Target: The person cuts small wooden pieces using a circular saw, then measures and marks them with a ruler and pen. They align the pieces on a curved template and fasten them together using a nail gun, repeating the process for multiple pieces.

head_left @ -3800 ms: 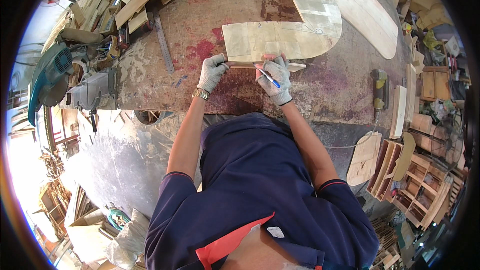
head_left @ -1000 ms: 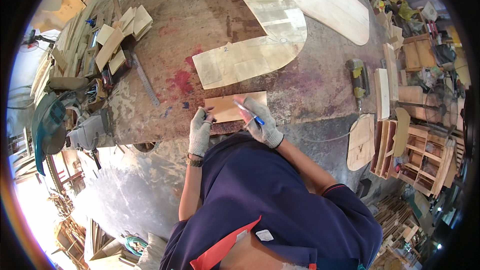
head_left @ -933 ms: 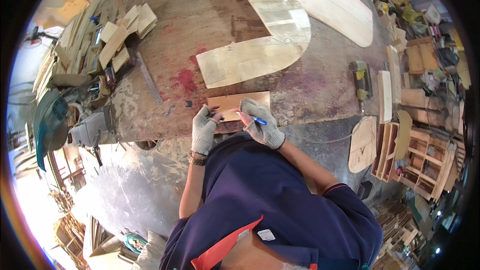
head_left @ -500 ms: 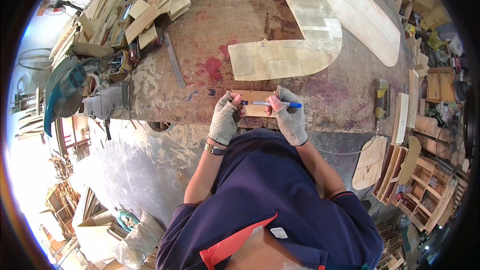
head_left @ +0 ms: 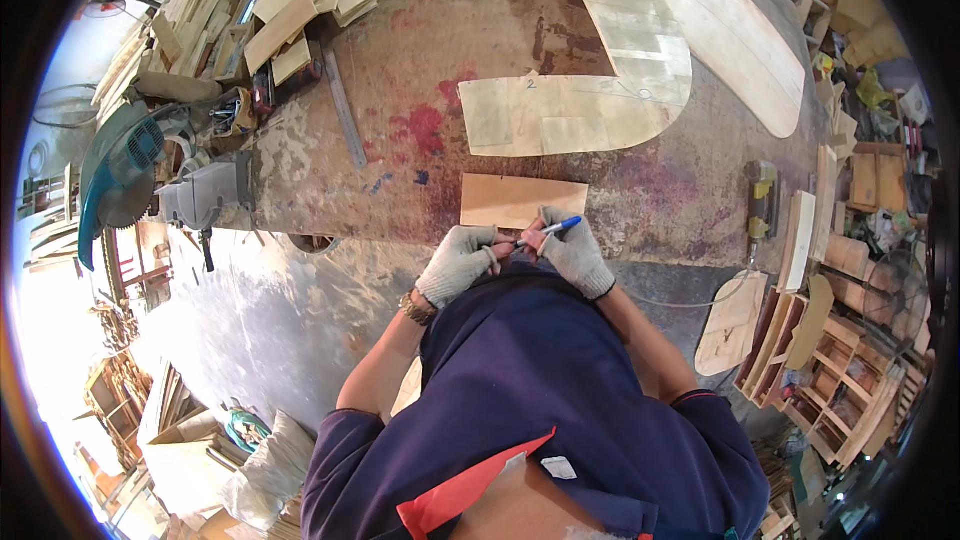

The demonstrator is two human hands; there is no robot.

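Both my hands wear pale knit fingerless gloves and meet just in front of the workbench's near edge. My right hand point(head_left: 569, 252) is closed round a pen point(head_left: 551, 231) with a blue end, which slants up to the right. At the pen's other end, my left hand point(head_left: 463, 261) pinches the dark pen cap, mostly hidden by the fingers; whether cap and pen are joined I cannot tell. Right beyond them a rectangular wooden piece point(head_left: 520, 200) lies flat on the workbench point(head_left: 330, 195). Farther back is a large curved plywood template point(head_left: 560, 118).
At left, a circular saw point(head_left: 130, 170) stands by a grey metal vise point(head_left: 205, 195). A steel ruler point(head_left: 345, 110) lies near stacked wood offcuts point(head_left: 285, 25). A yellow-and-black tool point(head_left: 762, 200) with a cord is at right, and a pale curved board point(head_left: 735, 40) lies far right.
Both hands have drawn back toward me from over the wooden piece, which now shows more fully. The pen's near end has come to the left fingers.
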